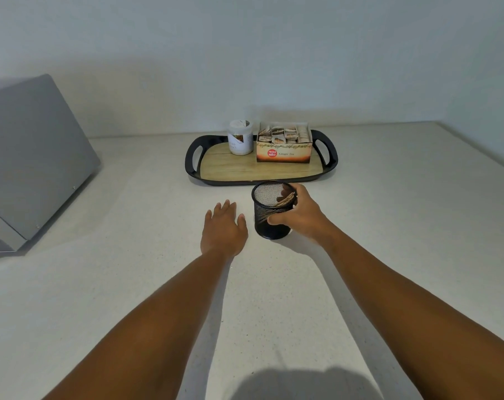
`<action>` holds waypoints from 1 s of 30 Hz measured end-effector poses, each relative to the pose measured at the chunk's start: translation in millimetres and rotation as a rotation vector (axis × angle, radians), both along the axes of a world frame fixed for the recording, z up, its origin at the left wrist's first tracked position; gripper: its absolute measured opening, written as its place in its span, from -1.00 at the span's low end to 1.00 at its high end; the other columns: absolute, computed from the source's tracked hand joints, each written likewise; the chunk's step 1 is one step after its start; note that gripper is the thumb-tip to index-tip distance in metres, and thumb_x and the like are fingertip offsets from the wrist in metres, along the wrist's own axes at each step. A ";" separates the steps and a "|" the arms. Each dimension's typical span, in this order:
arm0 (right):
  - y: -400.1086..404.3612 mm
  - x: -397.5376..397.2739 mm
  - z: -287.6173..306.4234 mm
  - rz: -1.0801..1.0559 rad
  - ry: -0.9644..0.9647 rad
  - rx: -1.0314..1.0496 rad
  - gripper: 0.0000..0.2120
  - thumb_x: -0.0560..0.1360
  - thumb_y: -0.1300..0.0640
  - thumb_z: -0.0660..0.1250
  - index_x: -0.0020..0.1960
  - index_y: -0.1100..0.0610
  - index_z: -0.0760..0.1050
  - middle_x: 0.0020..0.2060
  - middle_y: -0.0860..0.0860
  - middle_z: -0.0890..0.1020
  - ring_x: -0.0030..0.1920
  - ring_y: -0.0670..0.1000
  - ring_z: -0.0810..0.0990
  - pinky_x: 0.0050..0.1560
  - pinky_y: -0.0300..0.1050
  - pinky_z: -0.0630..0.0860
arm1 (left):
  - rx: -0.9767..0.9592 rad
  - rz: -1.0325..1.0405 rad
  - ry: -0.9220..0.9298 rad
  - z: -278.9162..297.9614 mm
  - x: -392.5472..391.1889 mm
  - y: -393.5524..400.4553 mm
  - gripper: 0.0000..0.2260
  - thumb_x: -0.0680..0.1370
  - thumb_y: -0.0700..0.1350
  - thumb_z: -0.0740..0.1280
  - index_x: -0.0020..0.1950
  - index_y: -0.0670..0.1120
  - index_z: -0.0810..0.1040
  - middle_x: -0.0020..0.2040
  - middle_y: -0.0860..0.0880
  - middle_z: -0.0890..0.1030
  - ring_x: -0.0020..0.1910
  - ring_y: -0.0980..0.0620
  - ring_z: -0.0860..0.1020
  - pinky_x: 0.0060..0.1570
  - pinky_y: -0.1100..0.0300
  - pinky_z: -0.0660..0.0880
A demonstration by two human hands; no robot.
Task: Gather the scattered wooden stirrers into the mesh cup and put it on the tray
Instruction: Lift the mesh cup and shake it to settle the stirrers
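Item 1, mesh cup (271, 210): black, upright on the pale counter (129, 284), just short of the tray's near rim, at 6 o'clock from the tray. Not yet on it.

Item 2, wooden stirrers (285, 200): I see a bundle inside the cup, leaning toward its 3 o'clock wall. I find no loose ones on the visible counter; gathering looks finished, by my reading.

Item 3, right hand (301, 213): wrapped around the cup from 3 o'clock, thumb on the near wall, fingers closed over the far rim. Firmly clamped on it.

Item 4, left hand (224, 226): at 9 o'clock from the cup, close beside but not touching it, fingers spread, palm down, holding nothing. I cannot tell whether it rests on the counter or hovers above it.

Item 5, tray (193, 160): black rim with handles, wood-pattern floor. White jar (240, 137) at 11 o'clock, box of ginger tea (284, 145) at 1 o'clock, both along the back. The front half of the floor is bare.

Remaining, as I judge: lift the cup over the rim and set it down on that bare front strip.
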State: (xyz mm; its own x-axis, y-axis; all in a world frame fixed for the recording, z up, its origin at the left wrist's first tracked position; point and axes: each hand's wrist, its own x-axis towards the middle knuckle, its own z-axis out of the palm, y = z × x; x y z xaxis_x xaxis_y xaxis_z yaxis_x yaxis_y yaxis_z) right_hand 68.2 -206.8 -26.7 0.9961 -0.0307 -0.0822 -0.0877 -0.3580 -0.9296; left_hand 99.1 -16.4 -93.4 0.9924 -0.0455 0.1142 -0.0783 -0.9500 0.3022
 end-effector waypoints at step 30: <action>11.5 -1.8 22.7 -0.149 -0.233 -0.225 -0.07 0.18 -0.11 0.64 0.41 0.09 0.29 0.28 0.00 0.52 0.28 0.03 0.49 0.19 -0.17 0.51 | -0.024 -0.011 0.008 -2.1 0.9 0.9 -0.49 0.70 0.11 -0.03 0.63 -0.02 0.15 0.63 0.00 0.12 0.62 0.00 0.02 0.59 0.00 -0.07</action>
